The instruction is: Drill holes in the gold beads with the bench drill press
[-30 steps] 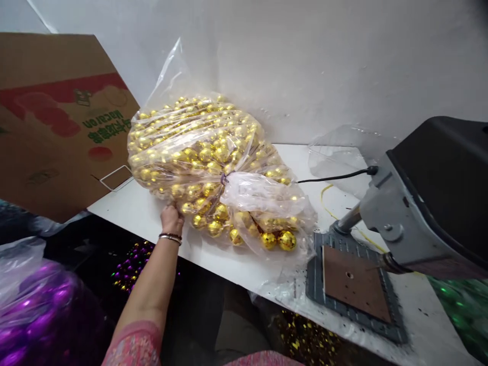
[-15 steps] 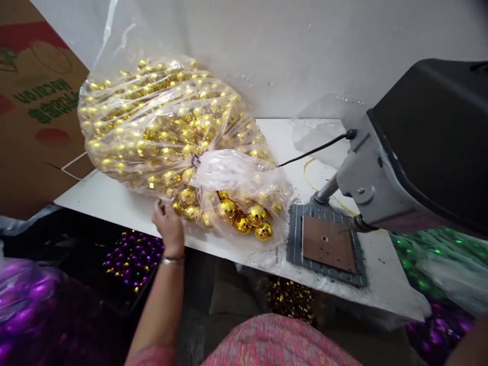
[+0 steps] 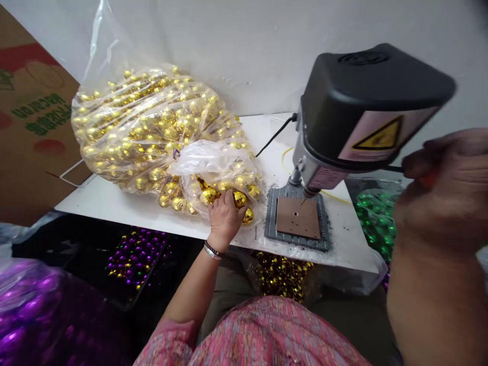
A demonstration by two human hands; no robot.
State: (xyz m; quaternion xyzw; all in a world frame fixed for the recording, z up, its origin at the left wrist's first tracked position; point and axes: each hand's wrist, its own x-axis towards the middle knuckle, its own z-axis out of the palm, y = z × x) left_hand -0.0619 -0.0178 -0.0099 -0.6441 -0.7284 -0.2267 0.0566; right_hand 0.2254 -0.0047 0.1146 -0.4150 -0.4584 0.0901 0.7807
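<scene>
My left hand [image 3: 225,217] is among loose gold mirrored balls [image 3: 209,195] at the mouth of a clear plastic bag [image 3: 206,158]. Its fingers curl over a ball between fingertips and thumb; the fingertips are partly hidden. My right hand [image 3: 446,173], somewhat blurred, is wrapped round the feed handle [image 3: 394,169] of a small bench drill press [image 3: 375,81]. Below the thin drill bit [image 3: 304,201], a brown square board [image 3: 301,219] with a small hole lies on the grey slotted base [image 3: 271,223]. No ball sits on the board.
A big tied bag of gold balls [image 3: 145,127] fills the left of the white table [image 3: 114,206]. A cardboard box [image 3: 34,168] stands beside it. Purple balls [image 3: 30,310] are at lower left, green ones [image 3: 377,218] at right. More gold pieces [image 3: 284,274] lie below the table edge.
My left hand has moved right from the bag's lower edge onto the loose balls. My right hand has come into view on the drill press handle. The camera view has shifted right.
</scene>
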